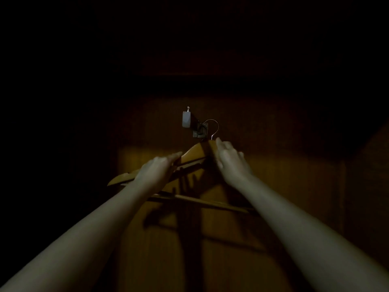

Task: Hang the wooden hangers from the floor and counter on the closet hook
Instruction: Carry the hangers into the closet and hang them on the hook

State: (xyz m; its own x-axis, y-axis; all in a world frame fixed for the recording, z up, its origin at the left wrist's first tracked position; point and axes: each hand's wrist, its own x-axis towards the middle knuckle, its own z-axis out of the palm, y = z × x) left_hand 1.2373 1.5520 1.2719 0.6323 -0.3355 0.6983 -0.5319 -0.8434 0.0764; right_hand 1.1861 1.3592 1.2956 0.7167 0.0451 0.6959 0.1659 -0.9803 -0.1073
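A wooden hanger (192,153) is held up against the dim wooden closet back. Its thin wire hook (213,127) curves up just right of the metal closet hook (187,120), near the hook's wall bracket; whether it rests on the hook I cannot tell. My left hand (156,171) grips the hanger's left arm. My right hand (230,159) holds the top and right arm, fingertips near the wire's base. The hanger's lower bar (202,202) runs between my forearms. Its right arm is hidden behind my right hand.
The closet's wooden back panel (284,175) is lit only in the middle; everything around it is in deep shadow. A dark shelf or ledge (200,81) crosses above the hook. Shadows of the hanger fall on the panel below.
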